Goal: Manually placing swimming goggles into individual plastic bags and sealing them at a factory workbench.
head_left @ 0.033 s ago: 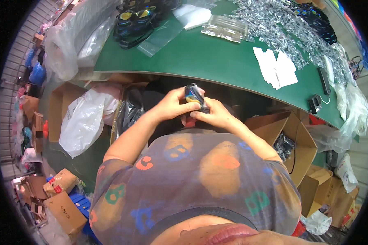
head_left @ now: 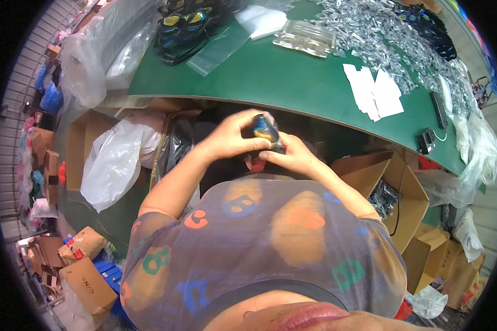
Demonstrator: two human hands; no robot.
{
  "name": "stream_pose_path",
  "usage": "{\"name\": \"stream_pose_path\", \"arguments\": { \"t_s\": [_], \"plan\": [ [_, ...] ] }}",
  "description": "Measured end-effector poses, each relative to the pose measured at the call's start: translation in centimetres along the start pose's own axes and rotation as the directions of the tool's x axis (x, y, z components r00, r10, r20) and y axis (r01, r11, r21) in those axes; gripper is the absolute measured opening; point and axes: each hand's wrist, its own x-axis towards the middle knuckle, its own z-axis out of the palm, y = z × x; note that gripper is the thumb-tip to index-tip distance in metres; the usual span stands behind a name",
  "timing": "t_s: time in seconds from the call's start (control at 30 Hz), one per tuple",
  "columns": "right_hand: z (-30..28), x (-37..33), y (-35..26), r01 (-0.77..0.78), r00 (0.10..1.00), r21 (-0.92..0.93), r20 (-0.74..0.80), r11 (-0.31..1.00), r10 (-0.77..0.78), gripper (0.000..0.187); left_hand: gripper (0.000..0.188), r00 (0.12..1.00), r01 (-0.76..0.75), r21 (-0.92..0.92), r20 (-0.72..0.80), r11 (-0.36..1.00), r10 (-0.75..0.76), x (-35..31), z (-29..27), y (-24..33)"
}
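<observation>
Close in front of my body, just off the table's near edge, I hold swim goggles with dark frame and shiny blue-yellow mirrored lenses. My left hand grips them from the left, thumb along the lower side and fingers curled over the top. From the right, my right hand pinches their lower end between thumb and fingers. My palms hide part of the goggles. On the green table, more dark goggles with yellowish mirrored lenses lie at the far left beside a flat clear bag.
A clear plastic case, white paper slips and a heap of small clear pieces lie on the table. Near its right edge sits a black power strip. Cardboard boxes and a white plastic bag flank me.
The goggles have tilted slightly and shifted a little to the right. My left fingers have lifted a bit; the right hand is nearly unmoved.
</observation>
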Motion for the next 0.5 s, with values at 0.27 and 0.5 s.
{"name": "stream_pose_path", "arguments": {
  "t_s": [0.27,0.5],
  "plan": [
    [-2.2,-3.0,3.2,-0.193,0.971,-0.003,-0.144,0.981,0.190,0.043,0.082,0.956,0.215,0.825,-0.288,0.523,0.061,1.4,-16.5,-7.1],
    [-2.6,-3.6,4.3,-0.198,0.958,0.099,-0.192,0.975,0.214,0.045,0.029,0.923,-0.125,0.883,-0.063,0.452,0.379,-3.5,-13.3,-5.7]
  ]
}}
